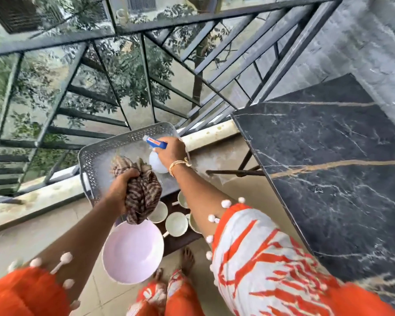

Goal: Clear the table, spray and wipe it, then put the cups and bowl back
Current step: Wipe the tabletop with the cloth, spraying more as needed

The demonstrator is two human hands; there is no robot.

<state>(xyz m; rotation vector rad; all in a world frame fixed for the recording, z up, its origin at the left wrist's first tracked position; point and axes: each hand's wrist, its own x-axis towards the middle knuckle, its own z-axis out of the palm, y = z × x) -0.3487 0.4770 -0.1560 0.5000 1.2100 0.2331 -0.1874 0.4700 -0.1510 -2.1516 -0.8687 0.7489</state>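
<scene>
At the centre of the frame the right hand (169, 151) has its grip closed round the blue-and-white head of a spray bottle (156, 156), whose pale body hangs over a grey perforated tray (96, 153). Just left and lower, the left hand (121, 185) clenches a bunched brown striped cloth (144, 195), which dangles down to the rim of a pale pink bowl (132, 252). Several white cups (176, 224) stand close together right of the bowl, partly hidden under the right forearm, on a low dark stand. The black marble surface (333, 174), veined in white and gold, fills the right of the frame, well apart from the cups and bowl. A metal railing (82, 71) crosses the upper left.
</scene>
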